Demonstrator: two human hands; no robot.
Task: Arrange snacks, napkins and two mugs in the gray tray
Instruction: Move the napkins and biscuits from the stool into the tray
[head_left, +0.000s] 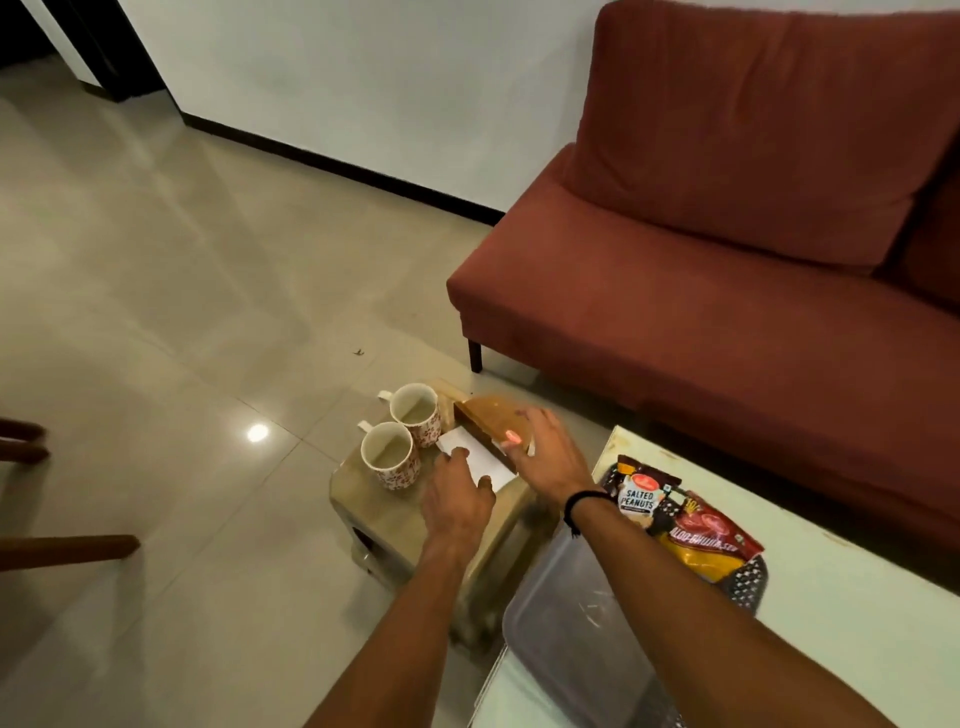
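Gray tray (561, 613), the translucent plastic one, sits at the near corner of the pale glass-topped table (857, 639) on the right, partly hidden under the right forearm, and I can't make out anything lying in it. Just beyond it on that table is a dark perforated tray (748, 587) holding two snack packets: a dark bag labelled Salted Peanuts (641, 496) and a red and yellow bag (711, 540) overlapping it.

Everything else is over on the small beige stool (379, 514) to the left of the table. Two white mugs with a red floral print stand there side by side, nearly touching, both upright with handles pointing left: the near mug (389, 457) and the far mug (416, 413).

Right beside the mugs is a brown wooden napkin box (483, 415) with a white paper napkin (480, 457) sticking out toward the camera. Left hand (457, 499) lies flat on the napkin, fingers spread loosely, pressing rather than gripping as far as I can see. Right hand (545, 452), with a black band at the wrist, rests open on the box's near end, fingers splayed over the top. A rust-red sofa (727, 234) fills the background, on a glossy tiled floor (156, 260).
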